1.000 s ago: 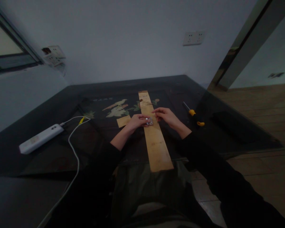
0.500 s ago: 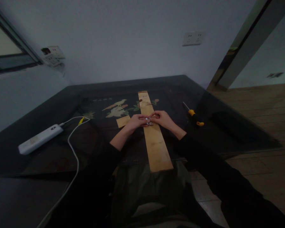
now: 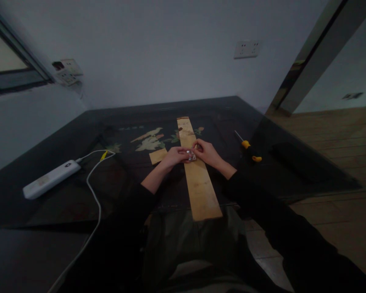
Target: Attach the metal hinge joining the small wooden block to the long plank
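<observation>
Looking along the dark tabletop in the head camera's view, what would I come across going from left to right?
White power bank, yellow tag on its cable, small wooden piece, long wooden board, yellow-handled screwdriver.

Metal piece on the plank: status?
Left hand on small metal piece, over wooden plank. Right hand at its edge, grip unclear. Screwdriver off to the right, not in the way.
</observation>
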`<state>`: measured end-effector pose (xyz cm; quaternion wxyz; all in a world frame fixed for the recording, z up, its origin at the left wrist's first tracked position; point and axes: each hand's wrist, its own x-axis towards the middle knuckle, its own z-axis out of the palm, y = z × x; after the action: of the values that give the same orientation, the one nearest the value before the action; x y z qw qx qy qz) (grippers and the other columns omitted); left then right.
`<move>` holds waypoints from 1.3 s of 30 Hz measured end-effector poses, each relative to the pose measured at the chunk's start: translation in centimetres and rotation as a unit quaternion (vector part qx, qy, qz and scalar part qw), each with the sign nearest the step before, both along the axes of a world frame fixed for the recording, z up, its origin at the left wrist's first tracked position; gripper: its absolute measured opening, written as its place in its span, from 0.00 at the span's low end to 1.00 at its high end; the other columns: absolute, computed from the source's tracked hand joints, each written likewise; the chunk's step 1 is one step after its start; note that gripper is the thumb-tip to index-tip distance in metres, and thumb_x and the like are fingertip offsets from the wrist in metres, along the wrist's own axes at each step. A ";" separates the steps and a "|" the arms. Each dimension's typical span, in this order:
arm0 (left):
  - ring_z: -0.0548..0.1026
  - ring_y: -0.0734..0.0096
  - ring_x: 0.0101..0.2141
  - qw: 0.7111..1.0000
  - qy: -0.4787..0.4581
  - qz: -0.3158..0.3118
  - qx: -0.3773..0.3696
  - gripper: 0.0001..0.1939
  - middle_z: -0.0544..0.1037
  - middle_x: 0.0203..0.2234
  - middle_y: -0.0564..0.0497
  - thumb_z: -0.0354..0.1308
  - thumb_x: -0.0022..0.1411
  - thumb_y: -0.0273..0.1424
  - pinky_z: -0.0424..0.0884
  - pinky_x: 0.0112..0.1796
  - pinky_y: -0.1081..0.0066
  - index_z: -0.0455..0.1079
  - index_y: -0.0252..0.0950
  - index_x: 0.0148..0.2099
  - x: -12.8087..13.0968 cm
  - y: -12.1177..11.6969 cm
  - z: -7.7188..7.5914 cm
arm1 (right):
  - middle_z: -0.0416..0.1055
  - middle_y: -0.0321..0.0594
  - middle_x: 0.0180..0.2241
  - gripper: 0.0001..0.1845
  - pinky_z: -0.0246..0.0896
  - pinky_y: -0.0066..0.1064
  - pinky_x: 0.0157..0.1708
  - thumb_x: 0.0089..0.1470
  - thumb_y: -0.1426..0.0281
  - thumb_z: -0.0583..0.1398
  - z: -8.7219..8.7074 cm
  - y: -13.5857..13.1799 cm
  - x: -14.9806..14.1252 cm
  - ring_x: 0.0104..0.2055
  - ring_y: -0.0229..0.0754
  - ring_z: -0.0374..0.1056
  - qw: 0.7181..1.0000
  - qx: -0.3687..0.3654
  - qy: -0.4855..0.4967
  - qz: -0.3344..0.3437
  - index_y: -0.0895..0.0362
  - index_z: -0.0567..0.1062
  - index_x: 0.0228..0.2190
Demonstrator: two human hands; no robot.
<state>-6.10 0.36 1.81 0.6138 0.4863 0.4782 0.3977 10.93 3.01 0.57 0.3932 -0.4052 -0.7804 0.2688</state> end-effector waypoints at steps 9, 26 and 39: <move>0.76 0.78 0.25 1.000 -0.002 0.010 -0.004 0.07 0.79 0.25 0.49 0.65 0.53 0.19 0.74 0.32 0.76 0.74 0.28 0.36 0.0 0.1 -0.2 | 0.60 0.29 0.21 0.06 0.48 0.26 0.26 0.50 0.67 0.59 -0.3 0.1 -0.3 0.23 0.34 0.55 0.999 -0.019 0.031 0.032 0.57 0.69 0.30; 0.77 0.77 0.24 1.000 0.013 0.015 0.000 0.09 0.79 0.24 0.49 0.65 0.54 0.19 0.73 0.29 0.78 0.73 0.28 0.39 0.0 0.0 -0.1 | 0.60 0.31 0.21 0.12 0.38 0.26 0.16 0.52 0.60 0.53 0.2 0.7 0.1 0.16 0.28 0.44 0.952 -0.219 0.213 0.019 0.55 0.64 0.26; 0.78 0.76 0.26 1.000 0.020 0.002 0.003 0.09 0.81 0.27 0.46 0.65 0.53 0.21 0.73 0.32 0.75 0.75 0.28 0.39 -0.2 0.3 -0.5 | 0.64 0.33 0.20 0.09 0.47 0.27 0.25 0.43 0.66 0.63 1.1 0.7 -0.5 0.24 0.33 0.56 0.987 -0.127 0.098 0.016 0.59 0.77 0.27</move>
<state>-6.30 0.67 1.27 0.6016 0.4949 0.4906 0.3905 10.46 3.69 1.69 0.4087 -0.4109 -0.7038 0.4108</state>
